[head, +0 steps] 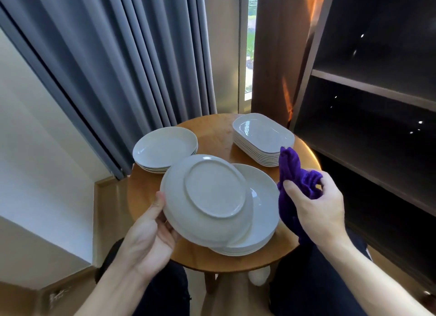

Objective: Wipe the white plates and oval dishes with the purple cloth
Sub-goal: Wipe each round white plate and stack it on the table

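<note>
1. White and turned underside up, a round plate (207,200) is held tilted in the head view by the left hand (151,242), whose thumb lies on the plate's left rim while its fingers (171,233) curl beneath the edge.
2. The held plate overlaps a stack of round plates (262,211) that sits on the near part of the round wooden counter (212,136).
3. The right hand (316,207) grips the purple cloth (292,174), thumb and fingers pinched around its bunched middle; one end stands up above the hand and the other hangs down below it, just right of the near stack.
4. A second stack of round plates (165,148) rests at the counter's far left, face up.
5. A stack of oval dishes (264,138) stands at the far right of the counter, close behind the cloth's raised end.
6. Grey curtains (118,67) hang behind the counter, and a dark shelf unit (377,91) stands on the right.
</note>
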`<state>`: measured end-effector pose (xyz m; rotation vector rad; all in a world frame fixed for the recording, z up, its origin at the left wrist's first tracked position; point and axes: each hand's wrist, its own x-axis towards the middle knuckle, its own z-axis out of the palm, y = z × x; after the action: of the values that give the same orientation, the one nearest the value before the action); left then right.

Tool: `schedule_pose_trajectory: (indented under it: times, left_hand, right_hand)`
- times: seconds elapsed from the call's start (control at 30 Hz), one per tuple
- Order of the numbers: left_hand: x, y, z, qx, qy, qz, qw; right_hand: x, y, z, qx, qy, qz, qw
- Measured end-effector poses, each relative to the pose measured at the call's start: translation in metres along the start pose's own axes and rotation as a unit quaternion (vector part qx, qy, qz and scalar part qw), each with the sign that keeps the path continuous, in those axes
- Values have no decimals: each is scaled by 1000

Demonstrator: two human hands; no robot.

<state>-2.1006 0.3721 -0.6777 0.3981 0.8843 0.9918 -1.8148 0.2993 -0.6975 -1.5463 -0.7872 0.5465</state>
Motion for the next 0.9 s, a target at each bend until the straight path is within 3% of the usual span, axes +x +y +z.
schedule_pose_trajectory:
  times: [0.2, 0.37, 0.47, 0.57, 0.63, 0.8, 0.9]
  left_hand:
    - [2, -9, -17, 35, 9, -12, 999]
    - [-4, -7, -29, 111, -48, 13, 993]
    - [-5, -11, -28, 144, -61, 34, 987]
    - [-6, -11, -24, 159, -78, 50, 983]
    - [-6, -11, -23, 164, -82, 57, 981]
    - [-5, -12, -23, 172, -82, 56, 980]
    - [-5, -11, -23, 173, -87, 56, 979]
  right_hand:
    - [-15, -9, 6, -81, -31, -103, 991]
    - [-32, -26, 20, -178, -117, -205, 955]
    - [-47, -41, 39, -284, -162, -286, 901]
    - [-57, -60, 70, -418, -220, -349, 809]
    - [-55, -70, 92, -477, -265, -326, 772]
    - [-17, -81, 130, -491, -269, -267, 784]
    - [6, -82, 134, -536, -261, -214, 774]
